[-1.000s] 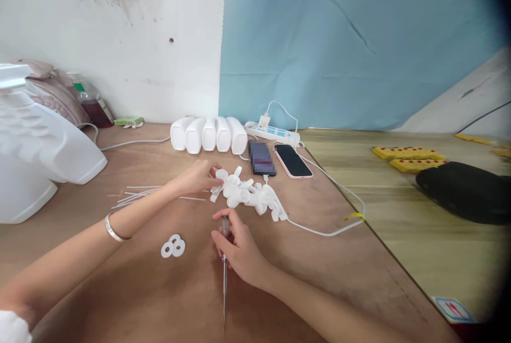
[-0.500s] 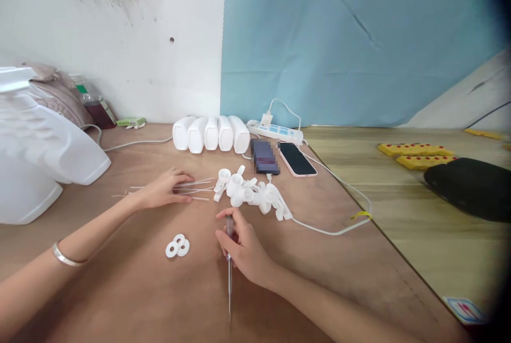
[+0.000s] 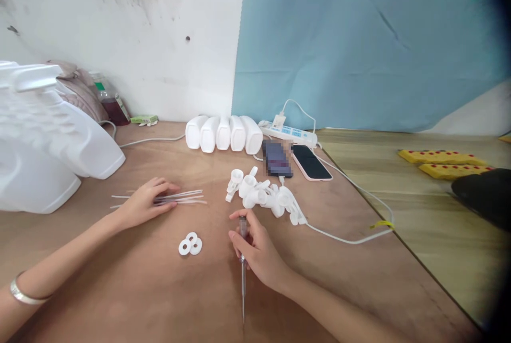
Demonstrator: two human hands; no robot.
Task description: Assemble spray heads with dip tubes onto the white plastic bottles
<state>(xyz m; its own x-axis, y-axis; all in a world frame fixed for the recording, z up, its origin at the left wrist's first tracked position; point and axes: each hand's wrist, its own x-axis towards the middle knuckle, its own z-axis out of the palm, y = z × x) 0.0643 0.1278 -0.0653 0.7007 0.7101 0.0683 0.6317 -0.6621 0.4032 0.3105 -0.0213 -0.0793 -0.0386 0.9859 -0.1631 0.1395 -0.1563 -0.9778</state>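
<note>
My left hand (image 3: 149, 202) lies over several thin, clear plastic tubes (image 3: 191, 196), its thumb and fingers curled round them. Their ends stick out on both sides of the hand. In my right hand (image 3: 257, 252) is a screwdriver (image 3: 243, 279) with a clear handle and a slim metal shaft. The shaft points down toward the table's near edge, its tip free. Between the hands and closer to me lie three flat white rings (image 3: 190, 244), touching one another. Just beyond my right hand sits a heap of white plastic caps (image 3: 259, 194) with flip lids.
White bottles (image 3: 222, 134) lie in a row at the back, and larger white jugs (image 3: 91, 146) stand at the left. Two phones (image 3: 312, 163), a power strip (image 3: 291, 132) and a white cable (image 3: 347, 240) are on the right. The table edge (image 3: 399, 239) runs diagonally there.
My left hand has drawn leftward, away from the caps, and the tubes have shifted with it. My right hand keeps its hold on the screwdriver. The whole view has swung somewhat left.
</note>
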